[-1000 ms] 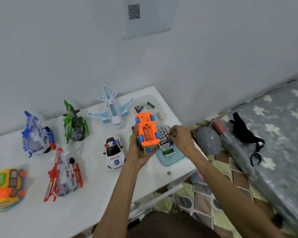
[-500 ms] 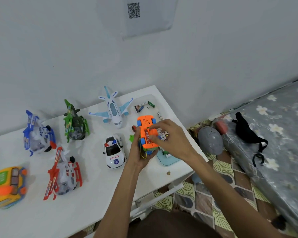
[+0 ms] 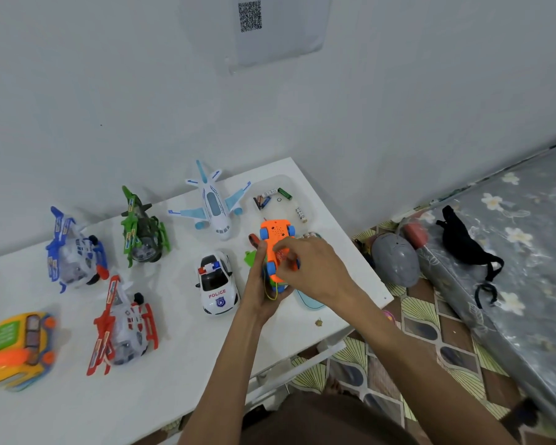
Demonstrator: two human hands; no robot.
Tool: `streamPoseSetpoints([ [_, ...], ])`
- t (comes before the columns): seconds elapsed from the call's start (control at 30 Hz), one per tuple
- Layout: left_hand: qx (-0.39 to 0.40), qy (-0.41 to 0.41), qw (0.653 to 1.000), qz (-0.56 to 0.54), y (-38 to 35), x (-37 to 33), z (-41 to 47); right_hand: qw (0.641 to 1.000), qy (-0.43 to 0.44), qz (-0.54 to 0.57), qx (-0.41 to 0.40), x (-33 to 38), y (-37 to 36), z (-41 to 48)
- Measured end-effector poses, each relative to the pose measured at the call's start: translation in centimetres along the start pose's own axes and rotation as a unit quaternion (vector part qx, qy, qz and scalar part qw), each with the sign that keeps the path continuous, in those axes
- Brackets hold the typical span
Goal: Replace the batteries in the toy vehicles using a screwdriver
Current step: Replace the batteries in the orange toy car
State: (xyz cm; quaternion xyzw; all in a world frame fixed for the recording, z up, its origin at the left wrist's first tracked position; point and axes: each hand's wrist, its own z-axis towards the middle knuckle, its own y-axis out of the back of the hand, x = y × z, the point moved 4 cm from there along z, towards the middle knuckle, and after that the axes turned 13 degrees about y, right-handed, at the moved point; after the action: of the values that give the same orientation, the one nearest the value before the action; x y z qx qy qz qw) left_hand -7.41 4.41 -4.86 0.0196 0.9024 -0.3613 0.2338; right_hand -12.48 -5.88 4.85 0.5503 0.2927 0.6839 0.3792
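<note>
My left hand [image 3: 260, 292] grips an orange toy car [image 3: 275, 231] with blue wheels, turned underside up above the white table [image 3: 142, 396]. Over the car's rear half, my right hand [image 3: 315, 271] has its fingers curled and pinches a small battery against the underside; the battery itself is mostly hidden. A light blue tray [image 3: 308, 302] of batteries lies under my right wrist, largely covered. Loose batteries [image 3: 284, 194] lie in a clear tray [image 3: 310, 200] behind the car. A small green piece [image 3: 249, 258] lies on the table beside my left thumb.
On the table stand a police car [image 3: 217, 282], a white airplane [image 3: 214, 207], green [image 3: 142, 229], blue [image 3: 73, 252] and red [image 3: 122, 322] helicopters, and a yellow toy [image 3: 20, 345]. A grey helmet [image 3: 395, 260] and a bed [image 3: 511, 252] lie to the right of the table's edge.
My right hand left the blue battery tray and moved left onto the orange car's underside. The left hand kept holding the car, tilting it slightly.
</note>
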Motion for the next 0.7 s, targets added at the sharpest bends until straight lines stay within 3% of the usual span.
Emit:
streamPoseSetpoints([
  [0.13,0.005,-0.017,1.0,-0.01,0.1,-0.2,0.2,0.979,-0.118,0.127,-0.11,-2.5,1.9,-0.2],
  [0.23,0.018,-0.018,0.999,-0.048,0.7,-0.3,0.3,0.959,-0.195,0.13,-0.161,-6.8,2.7,-1.3],
  [0.33,0.033,-0.019,0.996,-0.081,1.0,-0.2,0.3,0.945,-0.264,0.109,-0.161,-10.2,1.1,-3.3],
  [0.7,0.043,-0.014,0.994,-0.101,1.9,0.1,0.7,0.927,-0.305,0.084,-0.199,-10.5,-3.0,-7.4],
])
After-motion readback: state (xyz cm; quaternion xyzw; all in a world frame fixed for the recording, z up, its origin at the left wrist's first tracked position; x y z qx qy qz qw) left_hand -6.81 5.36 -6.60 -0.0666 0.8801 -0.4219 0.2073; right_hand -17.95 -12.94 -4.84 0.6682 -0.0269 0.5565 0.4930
